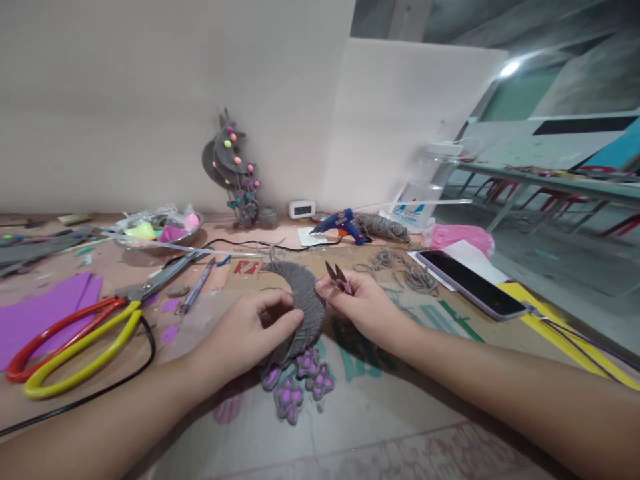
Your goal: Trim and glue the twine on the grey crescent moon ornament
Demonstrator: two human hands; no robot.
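A grey yarn-wrapped crescent (306, 300) stands over the cardboard at the centre, its tip pointing up and left. My left hand (265, 327) grips its left side, thumb lying on the yarn. At its right edge is my right hand (357, 303), closed round small dark-bladed snips (339, 275) whose tips point up and left; the fingertips reach the crescent's edge. Purple flowers with grey yarn outlines (290, 398) sit below the crescent's lower end. Behind, a finished-looking grey moon ornament (227, 157) with coloured balls leans by the wall.
Large scissors with red and yellow handles (85, 333) and purple sheets (50, 313) lie left. A bowl (163, 230), blue glue gun (345, 227) and yarn (383, 228) sit behind. A phone (470, 283) rests right, near loose yarn (413, 273). A black cable crosses the left side.
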